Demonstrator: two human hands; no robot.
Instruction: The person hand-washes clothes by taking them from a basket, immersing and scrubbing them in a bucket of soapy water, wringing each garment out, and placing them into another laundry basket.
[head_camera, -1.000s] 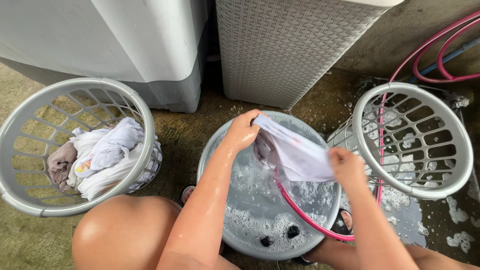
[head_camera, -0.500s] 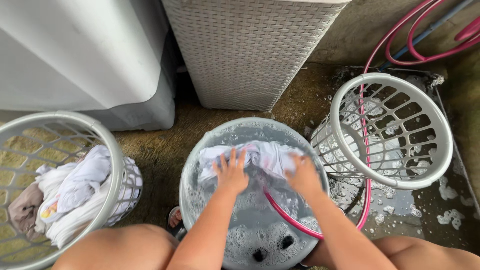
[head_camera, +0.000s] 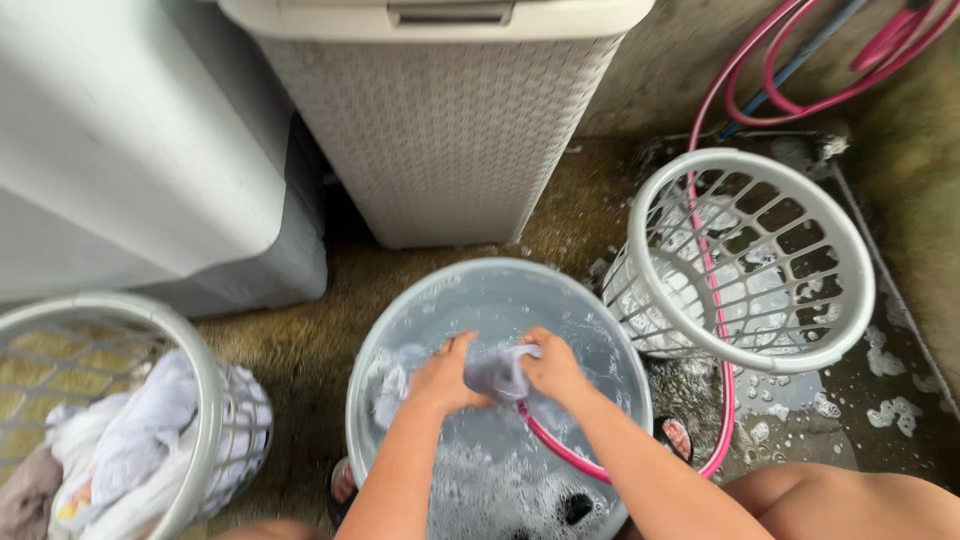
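my left hand (head_camera: 440, 377) and right hand (head_camera: 553, 366) are both clenched on the white cloth (head_camera: 497, 368), bunched between them low in the soapy tub (head_camera: 400, 312). half a second ago it lay spread flat; now i'm scrubbing it.

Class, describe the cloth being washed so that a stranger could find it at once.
Start at the tall woven hamper; below it sits a round grey basin of soapy water. Over it, the left hand and right hand bunch one pale wet cloth, unlike the dry heap in the left basket.
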